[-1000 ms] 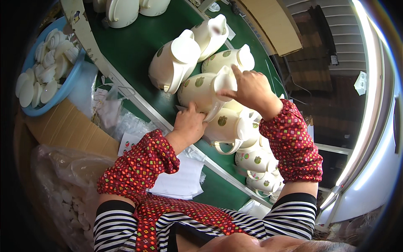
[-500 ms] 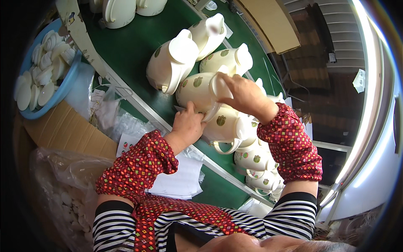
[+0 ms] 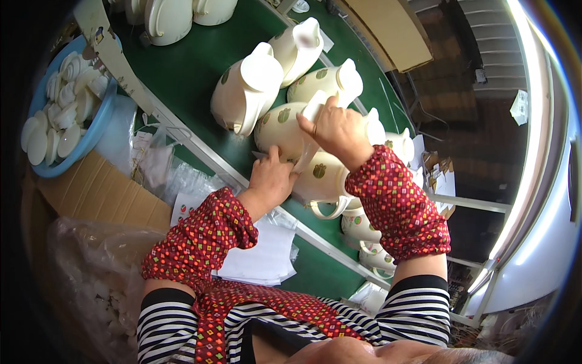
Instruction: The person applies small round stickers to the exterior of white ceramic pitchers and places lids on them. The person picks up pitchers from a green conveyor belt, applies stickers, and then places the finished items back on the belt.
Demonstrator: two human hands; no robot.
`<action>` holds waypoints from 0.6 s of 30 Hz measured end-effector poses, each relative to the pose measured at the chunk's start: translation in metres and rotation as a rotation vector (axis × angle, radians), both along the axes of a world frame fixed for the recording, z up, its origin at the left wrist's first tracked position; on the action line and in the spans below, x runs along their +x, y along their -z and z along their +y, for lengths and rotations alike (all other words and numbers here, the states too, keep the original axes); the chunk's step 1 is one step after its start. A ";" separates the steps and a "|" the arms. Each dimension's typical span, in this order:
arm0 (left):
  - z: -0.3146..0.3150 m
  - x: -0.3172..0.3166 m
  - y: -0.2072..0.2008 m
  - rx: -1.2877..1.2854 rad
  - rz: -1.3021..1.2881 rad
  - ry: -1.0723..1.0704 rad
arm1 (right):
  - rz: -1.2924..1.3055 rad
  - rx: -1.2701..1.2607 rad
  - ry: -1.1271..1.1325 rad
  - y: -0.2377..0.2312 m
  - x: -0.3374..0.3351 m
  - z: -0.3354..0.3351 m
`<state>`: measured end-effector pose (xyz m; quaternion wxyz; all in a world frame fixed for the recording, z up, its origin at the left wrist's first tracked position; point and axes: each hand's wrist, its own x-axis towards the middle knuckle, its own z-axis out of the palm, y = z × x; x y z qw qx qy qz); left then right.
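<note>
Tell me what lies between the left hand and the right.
In the head view, a cream jug lies between the left hand and right hand.

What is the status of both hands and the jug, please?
Left hand at jug, lower side. Right hand at its top end. Other jugs close around.

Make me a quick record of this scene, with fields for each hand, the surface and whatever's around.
Left hand: fingers at the side of a cream pitcher
Right hand: at that pitcher's mouth, partly covering it
Surface: green tabletop
Nearby: other cream pitchers, several with green motifs
Left side: blue basin holding white round pieces
Papers: white sheets, beside the patterned red left sleeve
</note>
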<state>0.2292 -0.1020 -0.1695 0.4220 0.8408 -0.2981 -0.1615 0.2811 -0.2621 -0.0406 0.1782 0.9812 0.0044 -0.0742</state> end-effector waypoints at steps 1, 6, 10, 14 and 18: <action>0.002 -0.001 0.001 -0.011 0.013 0.001 | 0.019 -0.016 0.001 -0.001 0.002 0.001; 0.021 0.009 -0.007 -0.653 0.681 -0.190 | -0.024 0.261 -0.038 -0.028 -0.002 0.000; 0.033 0.030 -0.056 -1.216 1.098 -0.288 | 0.129 1.070 0.095 -0.055 -0.041 0.041; 0.021 0.047 -0.102 -1.366 1.062 -0.324 | 0.026 1.173 0.139 -0.055 -0.035 0.050; -0.003 0.082 -0.080 -1.314 0.876 -0.326 | -0.039 1.147 -0.007 -0.065 0.008 0.030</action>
